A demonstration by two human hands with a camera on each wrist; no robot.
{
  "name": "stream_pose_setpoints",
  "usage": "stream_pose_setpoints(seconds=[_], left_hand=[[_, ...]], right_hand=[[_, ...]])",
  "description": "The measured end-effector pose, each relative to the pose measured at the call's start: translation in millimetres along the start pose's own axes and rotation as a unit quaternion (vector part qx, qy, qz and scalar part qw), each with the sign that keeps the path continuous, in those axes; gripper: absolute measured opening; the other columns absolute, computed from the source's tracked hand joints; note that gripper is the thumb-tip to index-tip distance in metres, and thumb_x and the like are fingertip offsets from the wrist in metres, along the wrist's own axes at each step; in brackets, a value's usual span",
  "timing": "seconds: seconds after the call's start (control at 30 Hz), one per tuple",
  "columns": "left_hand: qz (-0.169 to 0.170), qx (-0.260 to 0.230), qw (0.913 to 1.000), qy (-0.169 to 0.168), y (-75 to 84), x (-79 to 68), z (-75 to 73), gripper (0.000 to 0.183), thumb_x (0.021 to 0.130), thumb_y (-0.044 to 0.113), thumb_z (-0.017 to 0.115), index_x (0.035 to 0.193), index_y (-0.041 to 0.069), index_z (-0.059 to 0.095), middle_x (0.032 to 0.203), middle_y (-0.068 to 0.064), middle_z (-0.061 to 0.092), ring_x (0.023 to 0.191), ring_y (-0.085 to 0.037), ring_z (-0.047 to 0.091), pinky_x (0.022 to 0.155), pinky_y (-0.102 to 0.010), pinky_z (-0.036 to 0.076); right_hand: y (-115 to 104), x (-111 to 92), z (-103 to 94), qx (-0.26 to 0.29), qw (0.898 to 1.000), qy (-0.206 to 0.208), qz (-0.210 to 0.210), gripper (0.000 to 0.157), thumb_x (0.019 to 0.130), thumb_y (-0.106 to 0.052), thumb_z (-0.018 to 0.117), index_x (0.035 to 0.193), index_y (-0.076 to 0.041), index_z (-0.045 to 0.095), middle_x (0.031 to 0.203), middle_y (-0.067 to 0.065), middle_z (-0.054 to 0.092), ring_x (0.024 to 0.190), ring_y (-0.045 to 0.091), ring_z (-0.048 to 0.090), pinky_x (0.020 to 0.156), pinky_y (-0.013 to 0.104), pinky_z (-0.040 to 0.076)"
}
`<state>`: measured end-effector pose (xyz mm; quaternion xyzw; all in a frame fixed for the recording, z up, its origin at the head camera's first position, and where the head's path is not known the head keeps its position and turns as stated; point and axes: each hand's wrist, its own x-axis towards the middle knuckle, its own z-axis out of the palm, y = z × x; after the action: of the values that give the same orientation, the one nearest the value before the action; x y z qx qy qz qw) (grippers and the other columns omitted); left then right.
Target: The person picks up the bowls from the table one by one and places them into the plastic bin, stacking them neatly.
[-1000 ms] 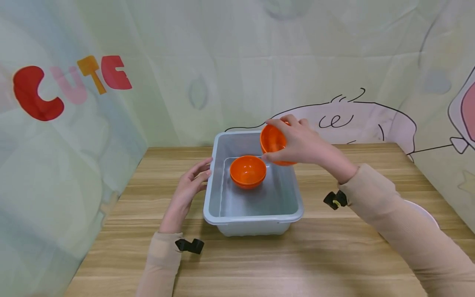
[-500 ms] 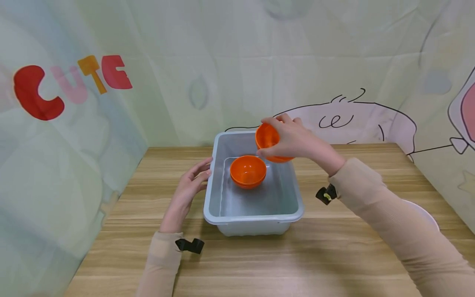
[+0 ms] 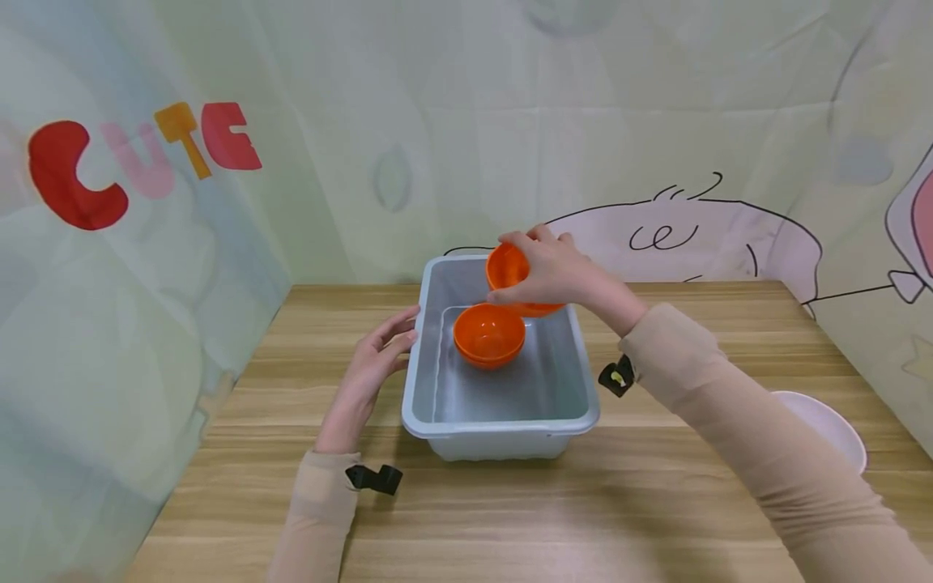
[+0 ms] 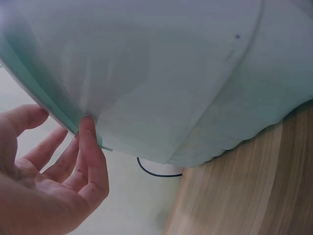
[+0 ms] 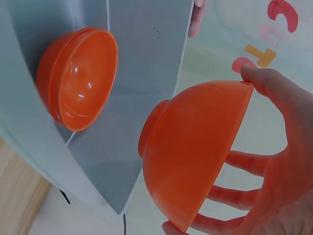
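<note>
A grey-blue plastic basin [image 3: 503,429] stands on the wooden table. Inside it sit orange bowls [image 3: 489,334], one nested in another, upright on the basin's floor. My right hand [image 3: 557,271] grips another orange bowl [image 5: 190,147] by its rim, with the thumb on one side and fingers on the other. That bowl is tilted on its side, over the back right part of the basin, apart from the stack. My left hand [image 3: 375,364] touches the basin's left rim and outer wall with its fingertips, as the left wrist view also shows the hand [image 4: 63,181].
A white plate [image 3: 827,429] lies on the table at the right, partly hidden by the right sleeve [image 3: 743,429]. A printed cloth backdrop [image 3: 350,138] rises behind and beside the table [image 3: 503,518]. Each wrist carries a small black mount.
My right hand has moved left with the tilted bowl, bringing it further over the basin and nearer the nested bowls. More of the plate shows. My left hand stays at the rim.
</note>
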<state>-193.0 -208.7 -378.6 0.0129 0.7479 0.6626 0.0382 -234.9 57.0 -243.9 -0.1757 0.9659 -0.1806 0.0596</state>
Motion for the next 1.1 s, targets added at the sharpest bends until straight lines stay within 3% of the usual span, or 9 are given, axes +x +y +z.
stream_pose_setpoints(seconds=[0.87,1.1], left_hand=[[0.004,0.000,1.0000,-0.002,-0.1,2.1,0.5,0.047,0.096,0.030,0.058,0.141,0.022,0.048,0.136,-0.009,0.051,0.100,-0.009,0.060,0.087,-0.028,0.052],[0.000,-0.001,1.0000,-0.005,-0.6,2.1,-0.2,0.047,0.096,0.031,0.058,0.142,0.023,0.048,0.137,-0.008,0.051,0.102,-0.010,0.059,0.088,-0.030,0.052]], right_hand=[[-14.6,22.6,24.9,0.027,0.999,-0.023,0.009,0.086,0.074,-0.060,0.069,0.146,-0.029,0.034,0.145,0.012,0.034,0.123,0.035,0.032,0.083,0.043,0.054],[-17.9,28.0,34.5,0.027,0.999,-0.022,0.012,0.087,0.074,-0.060,0.070,0.146,-0.030,0.034,0.147,0.012,0.034,0.125,0.036,0.033,0.086,0.046,0.053]])
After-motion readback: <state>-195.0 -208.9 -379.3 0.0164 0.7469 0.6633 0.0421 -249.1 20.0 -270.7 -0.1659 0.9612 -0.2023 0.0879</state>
